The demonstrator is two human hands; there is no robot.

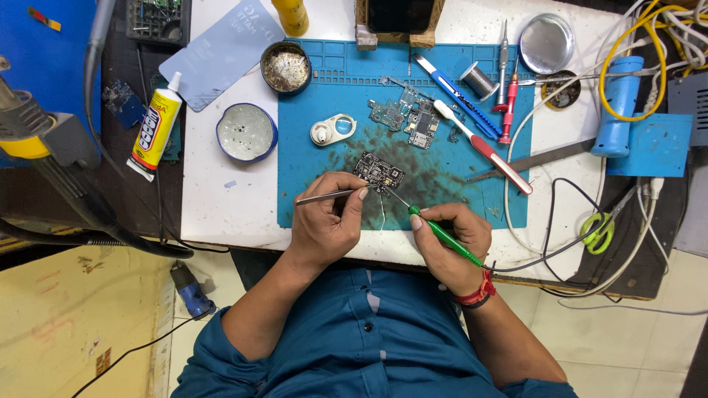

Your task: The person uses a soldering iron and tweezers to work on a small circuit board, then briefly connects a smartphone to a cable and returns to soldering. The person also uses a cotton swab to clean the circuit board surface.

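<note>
Two closed hands: tweezers [324, 196] left; green soldering iron [442, 236] right.

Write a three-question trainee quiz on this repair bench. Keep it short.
1. True or false: the left hand holds metal tweezers.
2. What does the right hand hold? A) green-handled soldering iron B) scissors C) glue tube
3. Fill in: the circuit board lies on a ____ mat.

Key: 1 true; 2 A; 3 blue.
</note>
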